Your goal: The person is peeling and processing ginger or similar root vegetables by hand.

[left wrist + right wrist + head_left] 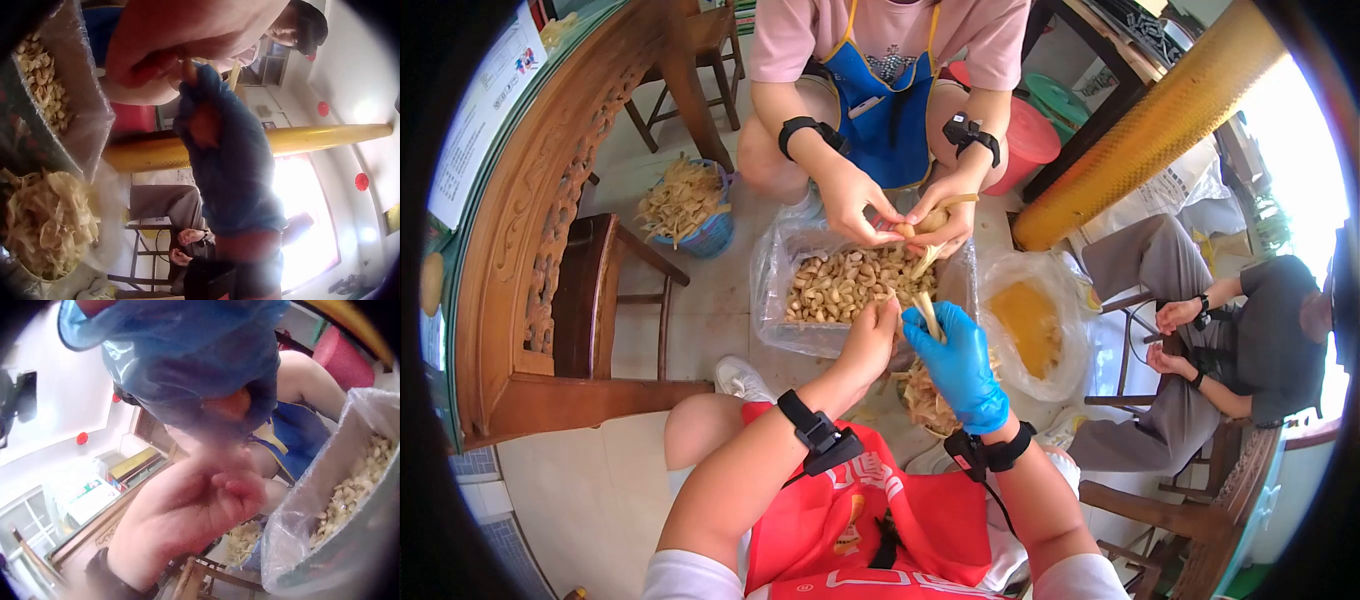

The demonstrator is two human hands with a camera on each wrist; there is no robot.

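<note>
Two hands meet over the middle of the work: the bare left hand (870, 335) and the right hand in a thin blue glove (955, 360) both close their fingertips on one pale, strip-like husked piece (927, 315), pinching it from opposite sides — a hold that suits pulling the skin away from the core. They keep it just above the clear plastic-lined crate of peeled cream-coloured pieces (850, 283), probably so a finished piece drops straight in, while the heap of curled pale peelings (920, 398) lies directly below the wrists, where scraps would fall. Across the crate a second person in a blue apron (890, 110) holds a similar piece in both hands — the shared crate sits between the two for equal reach.
</note>
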